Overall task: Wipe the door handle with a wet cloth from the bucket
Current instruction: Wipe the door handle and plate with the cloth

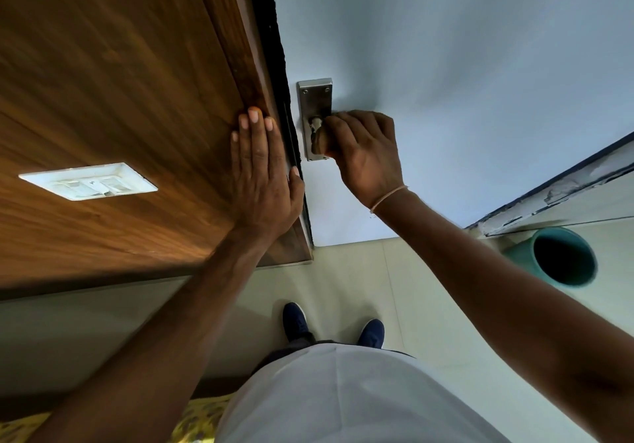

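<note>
At right of the frame, the teal bucket (pixel 562 257) stands on the floor. Mid-frame, the left hand (pixel 262 178) lies flat and open on the wooden panel (pixel 113 75). Beyond, the right hand (pixel 363 149) is closed round a soft, limp brown cloth (pixel 320 142), pressing it on the rigid, probably slippery metal door handle (pixel 315 121); wrapping it should grip best.

A white switch plate (pixel 88 181) sits on the wood panel (pixel 103 99); dark blue shoes (pixel 296 320) stand on pale floor tiles (pixel 429 322).

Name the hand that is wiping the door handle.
The right hand, closed around the door handle; the left hand lies flat against the wooden panel.
</note>
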A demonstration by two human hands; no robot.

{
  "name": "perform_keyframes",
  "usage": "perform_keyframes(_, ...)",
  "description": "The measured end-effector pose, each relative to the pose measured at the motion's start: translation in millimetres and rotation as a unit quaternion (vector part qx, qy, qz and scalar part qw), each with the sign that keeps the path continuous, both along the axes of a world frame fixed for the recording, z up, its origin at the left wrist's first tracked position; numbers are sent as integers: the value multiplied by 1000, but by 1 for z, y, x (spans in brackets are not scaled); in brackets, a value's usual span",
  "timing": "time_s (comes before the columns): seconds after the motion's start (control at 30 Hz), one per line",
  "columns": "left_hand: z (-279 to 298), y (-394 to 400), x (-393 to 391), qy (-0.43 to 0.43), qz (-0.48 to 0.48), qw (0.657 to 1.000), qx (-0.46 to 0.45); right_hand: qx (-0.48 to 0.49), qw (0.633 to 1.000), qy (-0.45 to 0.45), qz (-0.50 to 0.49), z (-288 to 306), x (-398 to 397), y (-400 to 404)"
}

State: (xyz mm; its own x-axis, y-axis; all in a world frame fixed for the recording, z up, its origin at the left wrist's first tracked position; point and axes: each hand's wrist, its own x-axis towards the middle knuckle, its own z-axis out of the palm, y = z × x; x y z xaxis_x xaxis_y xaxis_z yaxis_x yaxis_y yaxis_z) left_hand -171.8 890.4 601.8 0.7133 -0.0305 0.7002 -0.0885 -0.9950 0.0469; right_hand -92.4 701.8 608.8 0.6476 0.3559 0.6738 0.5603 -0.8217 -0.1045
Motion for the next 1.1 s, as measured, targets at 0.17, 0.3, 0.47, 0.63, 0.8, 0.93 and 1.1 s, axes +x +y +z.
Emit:
perform_keyframes(0.17,1,-7,1,-8,12,1000,-20,-70,997,20,19,7,9,-8)
perform_keyframes(0.3,2,-5,0,-2,7,1000,-19,-111,992,47,33,10,18,-27)
perform_keyframes(0.47,5,-6,-3,14,10,1000,-17,-100,991,79,40,10,22,-56)
perform_keyframes(0.63,8,-3,-7,18,3,1000,-16,-18,991,133,14,2,16,-61)
perform_keyframes(0.8,9,-1,-10,29,-11,999,-16,140,964,227,-11,-5,3,-61)
perform_keyframes(0.93,10,1,-11,36,-13,999,-16,423,821,358,-137,-17,-20,-63)
perform_keyframes(1.1,9,0,-11,40,-15,999,-23,758,457,465,-23,-34,-45,-39)
